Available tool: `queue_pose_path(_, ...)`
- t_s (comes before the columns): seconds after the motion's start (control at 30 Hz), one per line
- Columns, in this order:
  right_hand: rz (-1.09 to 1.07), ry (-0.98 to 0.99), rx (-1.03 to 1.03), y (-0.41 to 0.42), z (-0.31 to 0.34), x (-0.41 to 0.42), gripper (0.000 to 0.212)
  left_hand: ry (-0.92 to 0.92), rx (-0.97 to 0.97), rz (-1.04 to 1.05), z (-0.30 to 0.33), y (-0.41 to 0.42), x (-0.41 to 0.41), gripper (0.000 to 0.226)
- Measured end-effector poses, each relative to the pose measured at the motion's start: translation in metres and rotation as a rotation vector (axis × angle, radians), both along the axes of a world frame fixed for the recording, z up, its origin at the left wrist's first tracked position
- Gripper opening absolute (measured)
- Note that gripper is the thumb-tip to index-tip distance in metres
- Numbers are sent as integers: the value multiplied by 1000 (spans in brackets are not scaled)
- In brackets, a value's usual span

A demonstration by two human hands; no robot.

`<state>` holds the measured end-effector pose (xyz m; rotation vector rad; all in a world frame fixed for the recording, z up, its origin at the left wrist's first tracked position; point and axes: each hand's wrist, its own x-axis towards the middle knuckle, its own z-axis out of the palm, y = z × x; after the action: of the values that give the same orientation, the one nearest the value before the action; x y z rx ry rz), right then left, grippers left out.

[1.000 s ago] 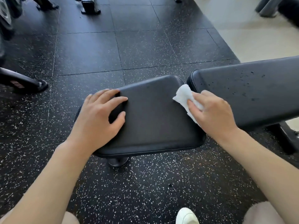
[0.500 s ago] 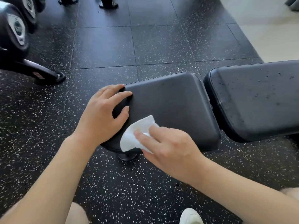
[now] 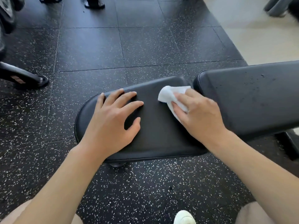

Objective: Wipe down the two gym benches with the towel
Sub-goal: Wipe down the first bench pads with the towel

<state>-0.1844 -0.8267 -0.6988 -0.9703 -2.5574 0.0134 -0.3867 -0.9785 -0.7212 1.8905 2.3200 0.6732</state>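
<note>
A black padded bench seat (image 3: 155,133) lies in front of me, and its longer back pad (image 3: 252,101) runs off to the right, speckled with droplets. My left hand (image 3: 111,125) rests flat on the left part of the seat, fingers spread. My right hand (image 3: 199,115) holds a crumpled white towel (image 3: 171,96) and presses it onto the seat's far right corner, beside the gap between the two pads.
Black speckled rubber floor tiles (image 3: 145,42) surround the bench. A machine's black foot (image 3: 22,78) lies at the left, more equipment bases (image 3: 94,3) stand at the top. Pale flooring (image 3: 262,38) begins at the upper right. My white shoe (image 3: 184,217) shows at the bottom.
My right hand swept the towel from the seat's far right corner to its near left edge and back to the far right corner. My left hand stayed on the seat.
</note>
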Motion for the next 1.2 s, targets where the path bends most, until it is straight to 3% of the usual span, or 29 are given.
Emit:
queue_pose_path(0.2, 237, -34, -76, -63, -4, 26, 32, 18, 25, -39, -7, 8, 5, 47)
queue_pose_path(0.5, -135, 80, -174, 21, -4, 38, 15, -12, 31, -40, -6, 4, 13, 52)
queue_pose_path(0.8, -251, 108, -320, 94, -8, -31, 34, -40, 4, -39, 1, -1, 18, 53)
queue_pose_path(0.97, -202, 49, -280, 52, -4, 1, 25, -44, 32, -28, 1, 1, 17, 51)
queue_pose_path(1.2, -150, 19, -181, -56, -2, 82, 35, -22, 73, -26, -5, 4, 13, 45)
